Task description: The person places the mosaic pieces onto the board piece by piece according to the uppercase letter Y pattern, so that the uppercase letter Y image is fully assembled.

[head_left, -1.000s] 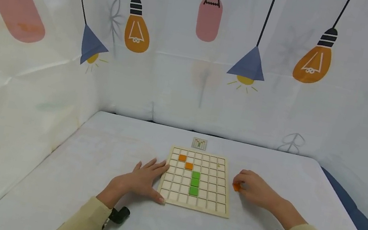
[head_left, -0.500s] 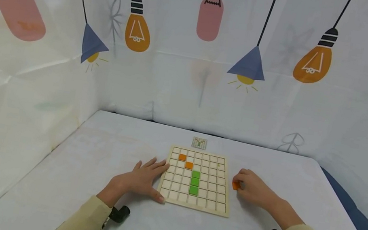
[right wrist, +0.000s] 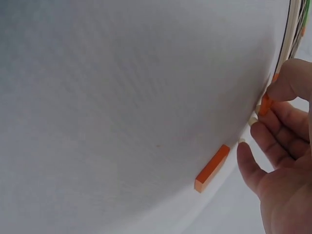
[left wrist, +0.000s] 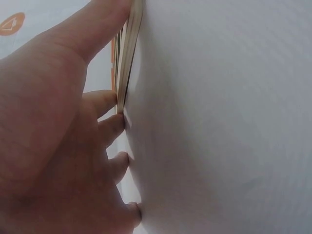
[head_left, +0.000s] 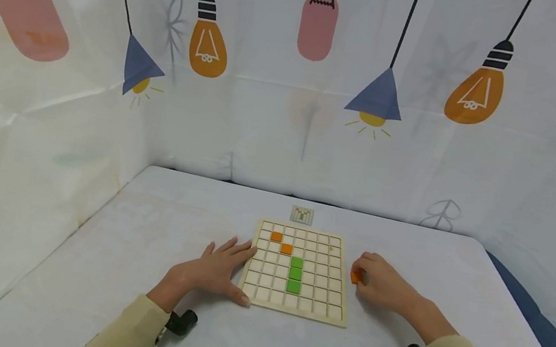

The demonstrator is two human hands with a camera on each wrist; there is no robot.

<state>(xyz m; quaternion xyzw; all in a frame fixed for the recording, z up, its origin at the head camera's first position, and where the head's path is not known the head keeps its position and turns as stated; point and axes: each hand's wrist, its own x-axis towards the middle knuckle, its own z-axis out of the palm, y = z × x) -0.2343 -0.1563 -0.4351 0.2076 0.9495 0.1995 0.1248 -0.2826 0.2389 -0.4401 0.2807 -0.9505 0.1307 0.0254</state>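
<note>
A wooden grid board [head_left: 309, 314] lies flat on the table, with two orange tiles and a column of green tiles [head_left: 295, 274] set in its squares. My left hand [head_left: 210, 272] rests with spread fingers at the board's left side, the thumb at its near edge. In the left wrist view, thumb and fingertips touch the board's rim [left wrist: 127, 58]. Right of the board, my right hand [head_left: 382, 283] pinches an orange tile [right wrist: 265, 104] between thumb and fingers, low over the table. A second orange tile [right wrist: 212, 168] lies by that hand in the right wrist view; the head view hides it.
A small card [head_left: 301, 215] with a grid pattern lies just beyond the board's far edge. The white table [head_left: 184, 200] ends at a printed cloth wall [head_left: 262, 133] at the back. Something dark blue [head_left: 538, 312] stands beyond its right edge.
My right hand has shifted very slightly left, keeping hold of the orange tile. The left hand and the board stay in place.
</note>
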